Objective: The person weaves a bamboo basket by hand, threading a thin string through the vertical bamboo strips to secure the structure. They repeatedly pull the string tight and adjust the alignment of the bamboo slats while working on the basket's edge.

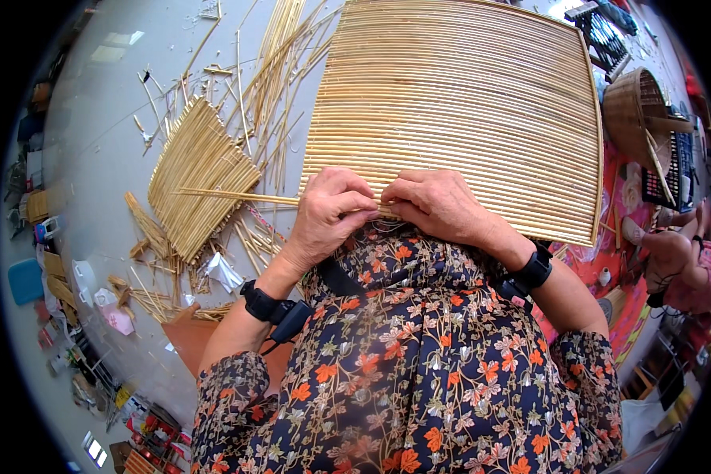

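Observation:
A large mat of reed stalks (458,103) bound side by side spreads out in front of me. At its near edge my left hand (332,209) is closed round thin reed stalks (237,195), whose loose ends stick out to the left. My right hand (436,204) lies close beside it, fingers pinched together at the mat's near edge. What exactly lies between the right fingertips is hidden, and so is the binding under both hands. Each wrist wears a black band.
A smaller reed mat (197,178) lies to the left, under the loose stalk ends. Long loose reeds (272,87) and scraps litter the grey floor. At the right stand a wicker basket (632,110) and a dark crate (682,170); another person (683,261) sits near a red mat.

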### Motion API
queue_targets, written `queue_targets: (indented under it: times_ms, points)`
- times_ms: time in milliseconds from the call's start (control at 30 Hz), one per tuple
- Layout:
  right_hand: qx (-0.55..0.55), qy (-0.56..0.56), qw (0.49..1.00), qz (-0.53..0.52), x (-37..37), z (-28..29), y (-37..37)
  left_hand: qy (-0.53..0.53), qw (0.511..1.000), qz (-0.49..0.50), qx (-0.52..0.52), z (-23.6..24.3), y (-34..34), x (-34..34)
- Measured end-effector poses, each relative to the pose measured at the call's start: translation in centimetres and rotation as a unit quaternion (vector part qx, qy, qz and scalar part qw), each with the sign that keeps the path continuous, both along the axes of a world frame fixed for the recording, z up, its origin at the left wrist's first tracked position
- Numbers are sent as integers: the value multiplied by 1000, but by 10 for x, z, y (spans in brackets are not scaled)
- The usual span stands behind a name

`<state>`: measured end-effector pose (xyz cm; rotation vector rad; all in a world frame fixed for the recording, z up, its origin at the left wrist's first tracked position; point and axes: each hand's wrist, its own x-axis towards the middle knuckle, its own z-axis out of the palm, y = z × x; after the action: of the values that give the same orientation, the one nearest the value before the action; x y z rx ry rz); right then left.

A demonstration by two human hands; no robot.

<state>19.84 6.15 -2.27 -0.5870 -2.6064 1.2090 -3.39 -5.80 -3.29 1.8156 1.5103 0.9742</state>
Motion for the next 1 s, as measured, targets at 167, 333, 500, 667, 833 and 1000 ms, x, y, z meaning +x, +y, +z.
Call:
queue_targets:
  times_ms: [167,333,500,667,833,1000]
  points:
    - [-12,6,1000,-7,8,-1,-4,-46,999,-6,7,4,-4,15]
    - [-21,-12,1000,4,8,1,1,-54,998,38,0,21,-7,-3]
    - [-184,-40,982,-27,3,6,13,-104,990,90,-33,40,-11,-39]
    - [-373,34,926,-52,-9,9,19,-205,970,101,-83,36,0,-26]
    - [-405,22,914,-24,-16,9,18,-329,929,111,-126,44,6,-13]
    - [-380,62,922,-33,-21,-3,13,-292,946,85,-112,45,13,-2]
